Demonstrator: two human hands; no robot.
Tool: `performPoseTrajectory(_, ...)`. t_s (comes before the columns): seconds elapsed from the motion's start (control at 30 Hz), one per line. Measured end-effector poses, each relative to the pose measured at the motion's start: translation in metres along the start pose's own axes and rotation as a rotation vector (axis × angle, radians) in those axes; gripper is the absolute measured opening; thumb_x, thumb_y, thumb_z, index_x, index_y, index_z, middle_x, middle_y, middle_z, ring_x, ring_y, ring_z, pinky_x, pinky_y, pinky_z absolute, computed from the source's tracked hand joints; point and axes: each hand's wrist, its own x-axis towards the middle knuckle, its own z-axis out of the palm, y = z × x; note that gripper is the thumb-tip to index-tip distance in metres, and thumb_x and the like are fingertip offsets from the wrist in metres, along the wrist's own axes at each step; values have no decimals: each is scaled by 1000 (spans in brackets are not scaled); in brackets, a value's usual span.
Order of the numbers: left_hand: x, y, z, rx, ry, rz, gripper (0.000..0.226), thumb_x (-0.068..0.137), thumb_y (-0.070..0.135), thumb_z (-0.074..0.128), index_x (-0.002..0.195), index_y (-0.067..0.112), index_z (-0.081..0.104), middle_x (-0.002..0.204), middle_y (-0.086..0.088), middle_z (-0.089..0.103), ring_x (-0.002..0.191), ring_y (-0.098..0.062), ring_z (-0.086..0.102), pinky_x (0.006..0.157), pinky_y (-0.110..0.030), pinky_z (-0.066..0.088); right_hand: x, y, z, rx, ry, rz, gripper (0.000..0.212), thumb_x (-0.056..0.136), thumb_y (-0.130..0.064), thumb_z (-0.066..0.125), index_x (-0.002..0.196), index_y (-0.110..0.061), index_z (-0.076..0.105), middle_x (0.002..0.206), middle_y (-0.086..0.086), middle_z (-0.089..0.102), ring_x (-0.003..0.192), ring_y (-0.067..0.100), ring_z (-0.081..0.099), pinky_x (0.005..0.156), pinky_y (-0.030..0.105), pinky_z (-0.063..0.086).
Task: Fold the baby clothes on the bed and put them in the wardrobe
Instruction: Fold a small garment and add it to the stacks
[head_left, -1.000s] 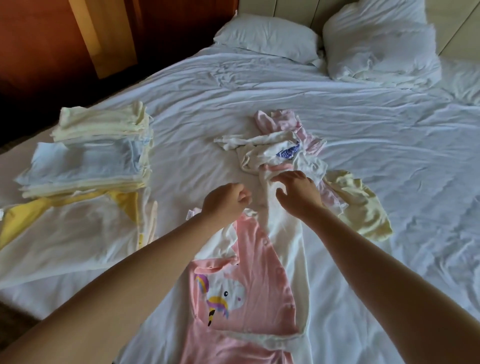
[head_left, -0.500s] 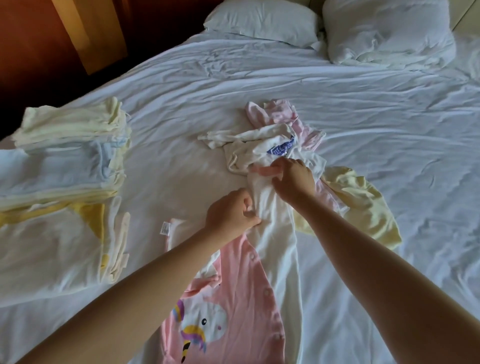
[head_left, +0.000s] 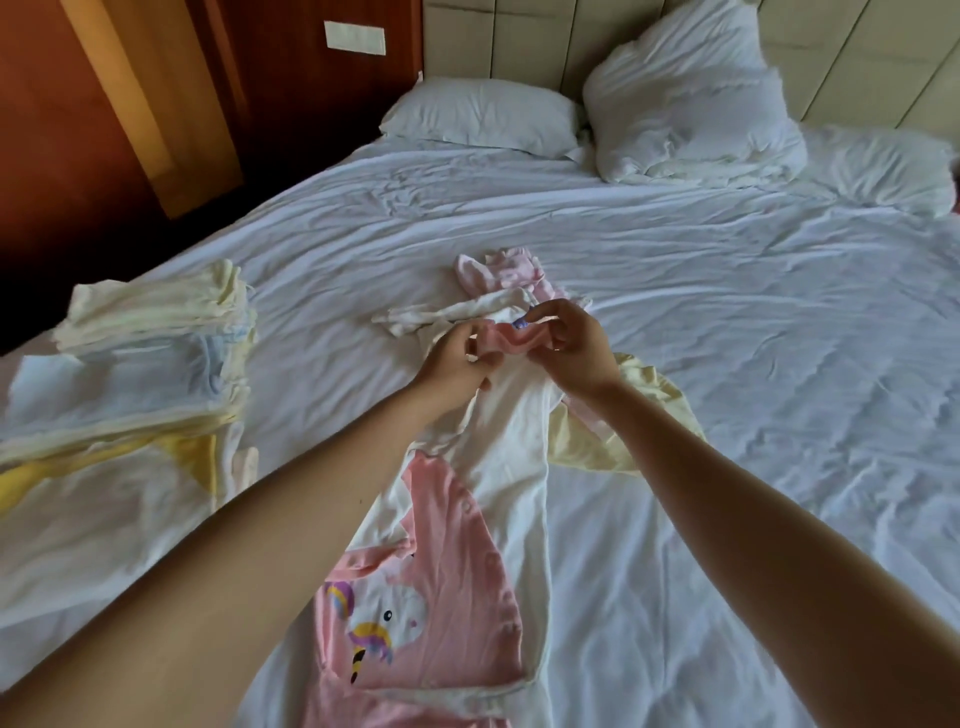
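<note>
While the pink-and-white unicorn romper (head_left: 441, 597) lies stretched along the bed (head_left: 727, 364) from centre to bottom edge, the left hand (head_left: 452, 364) and right hand (head_left: 576, 353) meet at centre frame, the fingers (head_left: 550, 317) of both pinching its pink cuff (head_left: 506, 340). Folded clothes (head_left: 145, 364) are stacked at the left; unfolded pieces (head_left: 498, 275) lie just behind the hands.

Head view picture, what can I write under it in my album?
Left hand and right hand pinch the pink cuff of a unicorn romper on the bed, beside a folded stack.
</note>
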Motion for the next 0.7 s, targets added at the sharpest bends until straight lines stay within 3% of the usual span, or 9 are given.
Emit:
performPoseTrajectory(0.1,-17,15,-6,78,61,57,28,88,12,70,114,11,60,89,3,61,64,-12,61,59,-26,53,-16,-15,-13,-33,19,-15,29,75,10,63,92,-13,63,81,-2,70,72,4,66,69,20,51)
performPoseTrajectory(0.2,-44,19,-13,263,107,144,24,78,24,79,86,29,58,79,14,59,71,-13,59,66,-30,45,-41,-23,-23,-155,-20,-59,30,73,5,67,85,-22,64,78,-6,68,69,-1,63,66,15,48)
performPoseTrajectory(0.23,-57,19,-15,344,101,156,24,76,28,80,84,29,58,78,15,58,73,-11,57,66,-28,43,-51,-26,-24,-188,-42,-71,29,73,4,68,83,-23,64,77,-7,68,67,-4,62,65,12,46)
performPoseTrajectory(0.33,-99,11,-19,578,75,210,22,77,32,79,92,26,64,87,16,55,77,-10,55,65,-26,38,-83,-30,-28,-342,-107,-64,20,73,-4,72,86,-19,70,80,-7,68,71,0,61,63,7,42)
performPoseTrajectory(0.5,-156,-27,-11,776,-60,387,17,75,15,71,89,22,65,95,8,65,87,-20,63,64,-27,43,-150,-28,-19,-590,-307,-37,15,80,-17,66,91,-27,71,94,-10,72,87,9,65,74,26,51)
performPoseTrajectory(0.63,-178,-55,1,872,-354,229,26,84,16,62,106,27,68,107,10,64,97,-16,64,73,-29,49,-190,-10,-8,-789,-639,18,34,80,-16,59,106,-36,68,116,-15,64,108,8,58,89,23,43)
performPoseTrajectory(0.7,-180,-58,3,839,-404,158,24,85,19,62,106,30,69,105,12,63,98,-12,63,75,-28,48,-198,-3,-6,-770,-722,91,42,79,-13,57,111,-38,67,122,-15,62,112,7,55,94,25,44)
